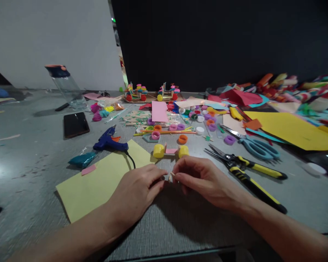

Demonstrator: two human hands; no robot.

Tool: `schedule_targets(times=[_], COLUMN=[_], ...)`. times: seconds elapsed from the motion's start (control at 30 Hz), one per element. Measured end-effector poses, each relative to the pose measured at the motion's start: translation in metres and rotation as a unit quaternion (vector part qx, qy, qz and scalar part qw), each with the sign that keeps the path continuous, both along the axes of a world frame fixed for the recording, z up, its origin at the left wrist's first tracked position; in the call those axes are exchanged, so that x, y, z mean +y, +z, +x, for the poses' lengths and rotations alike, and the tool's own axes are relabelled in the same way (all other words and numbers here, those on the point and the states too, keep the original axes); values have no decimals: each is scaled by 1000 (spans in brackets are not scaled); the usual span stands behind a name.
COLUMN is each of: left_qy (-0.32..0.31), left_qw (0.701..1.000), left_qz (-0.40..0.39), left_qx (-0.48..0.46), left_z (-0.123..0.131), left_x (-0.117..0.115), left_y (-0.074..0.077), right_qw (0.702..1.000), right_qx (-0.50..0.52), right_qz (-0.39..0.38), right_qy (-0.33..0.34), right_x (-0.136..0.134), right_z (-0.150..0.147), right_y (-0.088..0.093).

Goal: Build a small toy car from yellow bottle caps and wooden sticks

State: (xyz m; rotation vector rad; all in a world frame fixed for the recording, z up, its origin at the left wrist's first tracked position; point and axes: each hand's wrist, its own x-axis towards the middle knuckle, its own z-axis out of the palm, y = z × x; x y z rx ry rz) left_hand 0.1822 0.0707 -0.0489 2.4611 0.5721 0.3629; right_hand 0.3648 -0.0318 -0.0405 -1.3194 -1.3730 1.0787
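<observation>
My right hand (pixel 205 180) pinches a small pale wooden stick piece (pixel 172 174) between thumb and fingers, low over the grey table. Close beside it, the thumb and fingertips of my left hand (pixel 140 185) come together near the same spot. Whatever lies between them is too small to make out. Just beyond the fingers stands a small assembly with two yellow bottle caps (pixel 158 151) as wheels and a strip of pink paper (pixel 171 151) between them. Part of its right side is close behind my right hand.
Left of my hands are a blue glue gun (pixel 109 142), yellow paper (pixel 98 182), a phone (pixel 75 124) and a water bottle (pixel 67 87). Yellow-black pliers (pixel 243 171) and blue-handled scissors (pixel 257 145) lie right. Wrapped sticks (pixel 138 118) and two small cars (pixel 168 92) sit farther back.
</observation>
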Motion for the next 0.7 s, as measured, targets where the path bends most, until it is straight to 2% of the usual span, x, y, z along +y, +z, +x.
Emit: schedule_targets(times=[0.07, 0.13, 0.23, 0.33, 0.5, 0.57, 0.63, 0.7], left_qy=[16, 31, 43, 48, 31, 41, 65, 87], left_qw=[995, 977, 952, 951, 962, 961, 956, 951], left_qz=[-61, -135, -205, -199, -122, -104, -111, -133], left_qx=[-81, -164, -222, -234, -243, -252, -263, -266], left_z=[-1, 0, 2, 3, 3, 3, 3, 2], left_x=[-1, -3, -5, -6, -6, -5, -4, -3], left_y=[0, 0, 0, 0, 2, 3, 4, 4], right_qw=[999, 997, 993, 992, 996, 999, 994, 963], right_qx=[52, 78, 113, 124, 88, 45, -86, -248], right_qz=[-13, -20, -22, -26, -13, 1, 44, 91], right_qy=[-1, -2, -4, -8, -11, -20, -45, -55], right_x=[1, 3, 3, 3, 3, 3, 3, 4], right_z=[-1, -2, -4, -5, -1, 2, 6, 8], right_y=[0, 0, -1, 0, 3, 3, 2, -2])
